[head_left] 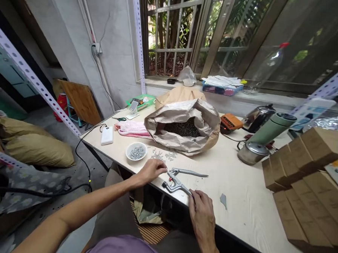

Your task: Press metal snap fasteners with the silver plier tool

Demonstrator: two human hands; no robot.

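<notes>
- Grey hand tool (177,185) sits btwn the two hands, near worktop (243,198) front edge, abt midway along; can't tell how much of it rests on the top.
- Key relation: tool head is just off L hand (153,171) fingertips, on their R side & slightly nearer the front edge; long axis runs from there twd worktop's R end, handles spread in a V.
- L hand nearer the head; R hand (202,212) nearer the handle ends.
- R hand: fingers curled round lower handle (186,189), right at front edge. Upper handle (193,172) is free, lying farther in twd the far edge.
- L hand: fingers bent, tips drawn in close by the head; can't tell if they're pressed tog. or pinching a small pc.
- Loose metal pcs (170,156) just past L hand, twd far edge; white bowl (127,153) w/ more, by front edge, twd L corner.
- Paper sack (175,144) beyond the loose pcs; grey scrap (223,200) R of R hand; cardboard boxes (296,153) stacked at R end.
</notes>
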